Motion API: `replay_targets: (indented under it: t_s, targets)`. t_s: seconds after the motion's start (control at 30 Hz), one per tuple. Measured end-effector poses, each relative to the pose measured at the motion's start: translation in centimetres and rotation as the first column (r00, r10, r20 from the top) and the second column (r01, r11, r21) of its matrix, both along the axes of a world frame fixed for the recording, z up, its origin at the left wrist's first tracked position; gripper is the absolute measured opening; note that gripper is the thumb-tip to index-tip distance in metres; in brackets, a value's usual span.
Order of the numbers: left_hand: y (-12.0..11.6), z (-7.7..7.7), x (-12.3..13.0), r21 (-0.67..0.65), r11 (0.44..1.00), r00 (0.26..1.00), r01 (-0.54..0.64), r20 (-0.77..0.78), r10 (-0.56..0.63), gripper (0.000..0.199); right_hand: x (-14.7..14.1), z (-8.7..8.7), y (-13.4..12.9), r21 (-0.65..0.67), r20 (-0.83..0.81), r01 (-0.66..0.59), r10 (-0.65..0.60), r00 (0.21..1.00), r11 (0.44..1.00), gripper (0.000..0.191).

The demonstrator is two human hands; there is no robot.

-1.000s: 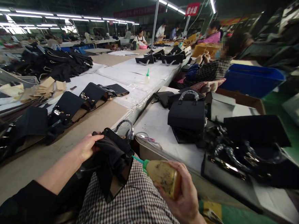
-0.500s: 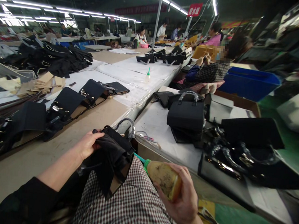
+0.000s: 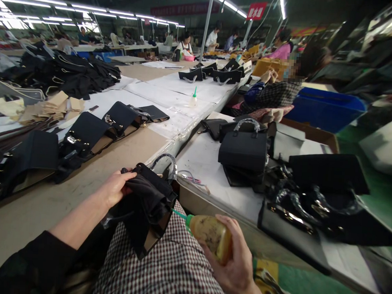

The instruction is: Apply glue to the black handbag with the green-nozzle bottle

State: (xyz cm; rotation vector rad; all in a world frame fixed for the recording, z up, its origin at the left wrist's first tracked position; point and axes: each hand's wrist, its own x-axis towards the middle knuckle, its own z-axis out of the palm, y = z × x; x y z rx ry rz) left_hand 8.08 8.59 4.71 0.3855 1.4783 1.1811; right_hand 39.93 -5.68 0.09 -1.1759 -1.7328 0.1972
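Observation:
My left hand (image 3: 115,188) is closed on the dark lining at the upper edge of a black handbag (image 3: 150,197). The bag rests tilted over my checked apron (image 3: 170,266), its plastic-wrapped handle standing up at the back. In my right hand (image 3: 236,262) is a yellowish glue bottle (image 3: 211,237) with a green cap, lying nearly on its side. Its thin green nozzle points left and its tip meets the right edge of the bag; whether it goes inside I cannot tell.
Black handbags (image 3: 88,132) stand in a row along the left table. More bags (image 3: 242,150) lie on the right table, beside a seated co-worker (image 3: 270,96). A small bottle (image 3: 193,98) stands on white paper ahead. A blue bin (image 3: 329,107) is at right.
The glue bottle and my right hand have shifted slightly left and down, bringing the nozzle tip closer to the bag's edge. My left hand keeps its hold.

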Motion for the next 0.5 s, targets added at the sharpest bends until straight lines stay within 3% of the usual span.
replay_targets:
  t_s: [0.2,0.5]
  targets:
    - [0.0,-0.2,-0.1,0.011,1.000,1.000,0.004,0.007,-0.004,0.026,0.3,1.4,1.2,0.084,-0.043,-0.003,0.006,0.999,0.996,0.061]
    - [0.1,-0.5,-0.3,0.028,1.000,0.998,0.004,0.057,-0.006,0.026,0.3,-0.2,0.9,0.005,0.018,-0.007,0.007,1.000,1.000,0.056]
